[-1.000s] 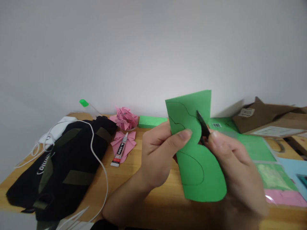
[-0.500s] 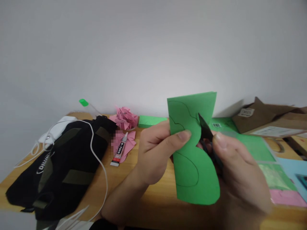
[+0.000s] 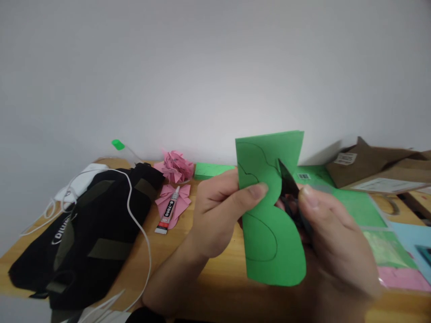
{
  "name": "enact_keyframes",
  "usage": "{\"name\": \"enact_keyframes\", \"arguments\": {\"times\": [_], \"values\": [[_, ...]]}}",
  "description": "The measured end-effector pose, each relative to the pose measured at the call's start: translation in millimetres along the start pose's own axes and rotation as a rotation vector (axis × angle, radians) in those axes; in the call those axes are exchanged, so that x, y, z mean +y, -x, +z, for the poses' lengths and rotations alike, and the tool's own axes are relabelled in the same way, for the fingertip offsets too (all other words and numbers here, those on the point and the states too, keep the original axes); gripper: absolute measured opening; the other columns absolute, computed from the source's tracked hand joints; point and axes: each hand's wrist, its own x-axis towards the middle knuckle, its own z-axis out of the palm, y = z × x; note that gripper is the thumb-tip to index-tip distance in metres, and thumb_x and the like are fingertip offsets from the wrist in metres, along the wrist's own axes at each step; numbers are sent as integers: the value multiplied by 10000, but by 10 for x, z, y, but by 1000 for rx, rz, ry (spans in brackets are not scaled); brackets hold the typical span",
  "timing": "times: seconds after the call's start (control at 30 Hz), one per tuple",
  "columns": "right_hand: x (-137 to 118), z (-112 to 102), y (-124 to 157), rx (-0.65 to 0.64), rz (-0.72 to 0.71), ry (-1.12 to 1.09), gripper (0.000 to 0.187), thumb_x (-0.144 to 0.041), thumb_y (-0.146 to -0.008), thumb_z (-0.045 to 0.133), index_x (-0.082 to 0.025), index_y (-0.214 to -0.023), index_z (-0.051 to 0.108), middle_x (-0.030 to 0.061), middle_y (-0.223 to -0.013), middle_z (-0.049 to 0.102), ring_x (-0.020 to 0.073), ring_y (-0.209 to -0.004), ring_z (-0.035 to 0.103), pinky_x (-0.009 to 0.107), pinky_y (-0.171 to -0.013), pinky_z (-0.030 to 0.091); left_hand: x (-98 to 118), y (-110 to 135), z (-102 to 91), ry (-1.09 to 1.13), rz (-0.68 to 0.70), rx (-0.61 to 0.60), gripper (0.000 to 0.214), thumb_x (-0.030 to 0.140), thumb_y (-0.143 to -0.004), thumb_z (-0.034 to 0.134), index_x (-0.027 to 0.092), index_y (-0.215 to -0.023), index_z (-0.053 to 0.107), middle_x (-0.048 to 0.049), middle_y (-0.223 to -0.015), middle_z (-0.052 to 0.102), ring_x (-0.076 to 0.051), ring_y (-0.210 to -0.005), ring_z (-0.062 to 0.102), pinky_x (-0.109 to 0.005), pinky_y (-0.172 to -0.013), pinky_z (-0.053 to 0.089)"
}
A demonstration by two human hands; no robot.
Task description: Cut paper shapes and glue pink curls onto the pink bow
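A green sheet of paper [image 3: 269, 224] with pencilled curved outlines stands upright above the wooden table [image 3: 188, 273]. My left hand [image 3: 222, 211] pinches its left edge, thumb on the front face. Around the handles of black scissors [image 3: 288, 184] my right hand [image 3: 333, 242] is closed. The blades are inside a cut in the sheet's right edge, along a drawn line. The lower right edge of the sheet is cut to a rounded shape.
A black bag [image 3: 87, 233] with a white cord lies at the left. Pink folded paper pieces [image 3: 175, 179] and a glue tube [image 3: 168, 213] lie behind it. Green, blue and pink sheets [image 3: 370, 215] and brown paper bags [image 3: 377, 163] are at the right.
The green sheet has swung slightly, its lower end moving left. The scissor blades have advanced a little further up into the cut. Both hands keep their grip.
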Motion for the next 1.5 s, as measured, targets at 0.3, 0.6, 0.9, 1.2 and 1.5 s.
{"name": "enact_keyframes", "arguments": {"times": [0.3,0.6,0.9,1.2,1.5], "values": [[3,-9,5,4,-8,30,369,-614,-929,555,-282,-773,598,-38,-513,334,121,-415,236,311,-374,123,1,-14,13,22,14,-19,242,297,-889,688,187,-677,723,-2,-682,588,-105,-642,528,-235,-567,436],[-7,-12,3,25,-61,105,380,-576,-956,539,-264,-741,567,-30,-518,367,124,-434,290,308,-399,186,12,0,12,8,22,-3,237,282,-884,694,189,-667,714,8,-657,547,-94,-622,490,-227,-547,406],[-11,-21,-3,25,-76,140,411,-552,-966,540,-257,-680,531,-13,-554,370,143,-475,302,335,-432,197,54,-9,9,4,44,-3,231,233,-882,685,182,-658,709,22,-650,533,-69,-572,456,-221,-539,390],[-11,-39,18,41,-94,133,405,-529,-973,554,-237,-693,551,-19,-559,388,123,-488,255,301,-387,150,83,2,-3,17,24,-44,258,234,-899,669,172,-648,673,28,-656,543,-62,-553,433,-223,-571,418],[-49,-48,30,25,-93,163,431,-547,-969,542,-238,-669,522,-17,-546,357,125,-473,223,303,-381,144,98,-4,-21,-40,26,-42,278,278,-875,694,198,-609,704,-7,-667,621,-126,-612,549,-261,-571,465]]}}
